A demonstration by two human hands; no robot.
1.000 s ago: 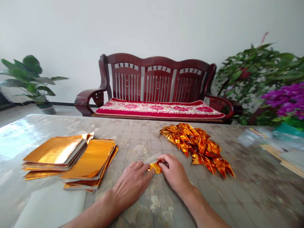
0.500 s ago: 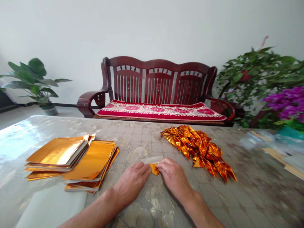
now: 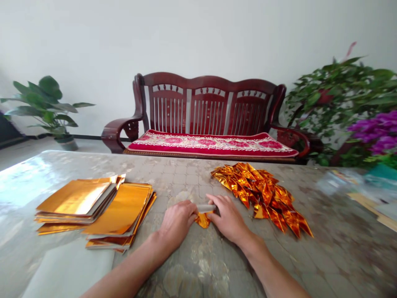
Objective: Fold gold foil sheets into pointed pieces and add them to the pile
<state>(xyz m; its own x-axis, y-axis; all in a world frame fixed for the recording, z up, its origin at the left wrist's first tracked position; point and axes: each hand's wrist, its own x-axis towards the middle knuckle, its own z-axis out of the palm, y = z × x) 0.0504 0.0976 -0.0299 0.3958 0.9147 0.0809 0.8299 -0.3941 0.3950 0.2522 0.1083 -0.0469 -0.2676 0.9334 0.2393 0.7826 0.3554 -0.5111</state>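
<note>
A partly folded sheet of gold foil paper lies between my hands on the table, its pale grey back showing along the far edge. My left hand grips its left side, the fingers pressed together. From the right, my right hand holds the other side between the thumb below and the fingers above. To the right is a heap of folded gold foil pieces with pointed ends. Two stacks of flat gold foil sheets, a left stack and a nearer stack, sit to the left.
A pale sheet lies at the table's front left. Clear plastic bags rest at the right edge of the patterned table. Beyond stands a wooden bench with a red floral cushion, potted plants on either side.
The far edge of the foil paper is raised and folded toward me. My right hand has opened its grip wider, thumb and fingers further apart around the paper. The view has shifted slightly.
</note>
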